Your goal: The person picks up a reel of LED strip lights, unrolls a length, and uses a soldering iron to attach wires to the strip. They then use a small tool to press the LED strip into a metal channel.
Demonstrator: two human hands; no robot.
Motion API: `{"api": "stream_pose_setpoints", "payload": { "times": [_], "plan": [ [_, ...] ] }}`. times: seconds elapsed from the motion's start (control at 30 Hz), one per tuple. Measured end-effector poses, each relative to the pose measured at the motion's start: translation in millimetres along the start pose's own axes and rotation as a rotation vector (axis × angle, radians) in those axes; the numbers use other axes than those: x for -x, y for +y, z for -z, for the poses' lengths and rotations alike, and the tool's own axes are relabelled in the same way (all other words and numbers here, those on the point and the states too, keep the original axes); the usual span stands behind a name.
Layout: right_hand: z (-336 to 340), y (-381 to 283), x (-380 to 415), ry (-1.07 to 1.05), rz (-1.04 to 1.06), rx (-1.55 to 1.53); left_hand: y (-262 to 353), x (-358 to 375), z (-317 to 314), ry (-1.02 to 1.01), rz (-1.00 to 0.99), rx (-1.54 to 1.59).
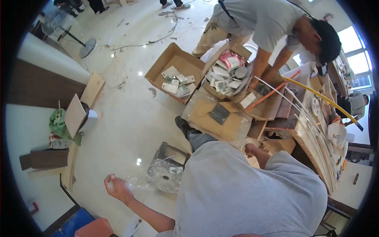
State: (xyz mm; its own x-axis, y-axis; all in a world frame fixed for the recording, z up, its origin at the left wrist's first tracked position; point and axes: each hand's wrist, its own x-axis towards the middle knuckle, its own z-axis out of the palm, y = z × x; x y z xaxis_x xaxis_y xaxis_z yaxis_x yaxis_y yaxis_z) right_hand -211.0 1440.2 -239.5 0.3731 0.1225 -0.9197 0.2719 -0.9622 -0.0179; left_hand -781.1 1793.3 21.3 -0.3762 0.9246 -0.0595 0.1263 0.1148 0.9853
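Note:
My left hand [118,188] is out to the left above the tiled floor, its fingers curled round a piece of clear plastic film [134,183]. The film trails toward a round, plastic-covered object [164,173] on the floor, which has a dark frame and a pale label. My right hand [251,149] is beside the open wooden workbench, its fingers bent; what they hold, if anything, is hidden. Close to it lies a flattened cardboard piece [205,116] with a dark square [220,113] on top.
A co-worker [272,27] bends over a carton [227,75] full of small white packets. Another open carton [173,65] holds several white boxes. Long white strips and a yellow tube [323,98] lie across the workbench [308,138]. Boards [49,158] and a pedestal fan [87,47] stand left.

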Motion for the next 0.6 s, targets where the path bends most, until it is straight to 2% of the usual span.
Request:
{"api": "stream_pose_setpoints", "payload": {
  "times": [0.07, 0.1, 0.13, 0.17, 0.23, 0.3, 0.33, 0.4, 0.43, 0.5, 0.6],
  "plan": [
    [-11, -10, -39, -0.121, 0.418, 0.593, -6, -32, -1, 0.045, -0.042, -0.002],
    [-17, -6, -88, -0.053, 1.026, 1.092, -15, -48, 0, 0.117, -0.065, 0.026],
    [-12, -72, -42, -0.005, 0.364, 0.355, -14, -59, 1, 0.149, -0.015, 0.14],
    [-2, -114, -30, -0.056, 0.4, 0.131, -10, -72, -6, 0.163, 0.031, 0.263],
    [14, -204, -21, -0.048, 0.491, 0.159, 0, -102, -29, 0.317, 0.059, 0.388],
    [25, -281, -7, -0.022, 0.604, -0.04, 1, -133, -26, 0.348, 0.179, 0.554],
    [26, -305, -36, -0.14, 0.603, -0.152, -2, -146, -22, 0.387, 0.155, 0.553],
    [38, -377, -35, -0.17, 0.625, -0.164, -3, -178, -14, 0.512, 0.338, 0.673],
    [46, -408, -31, -0.18, 0.611, -0.206, 1, -193, -9, 0.536, 0.316, 0.679],
    [55, -454, -20, -0.143, 0.696, -0.165, 9, -222, 1, 0.622, 0.383, 0.69],
    [58, -478, -53, -0.014, 0.841, -0.126, -28, -295, 50, 0.667, 0.267, 0.728]
  ]
}}
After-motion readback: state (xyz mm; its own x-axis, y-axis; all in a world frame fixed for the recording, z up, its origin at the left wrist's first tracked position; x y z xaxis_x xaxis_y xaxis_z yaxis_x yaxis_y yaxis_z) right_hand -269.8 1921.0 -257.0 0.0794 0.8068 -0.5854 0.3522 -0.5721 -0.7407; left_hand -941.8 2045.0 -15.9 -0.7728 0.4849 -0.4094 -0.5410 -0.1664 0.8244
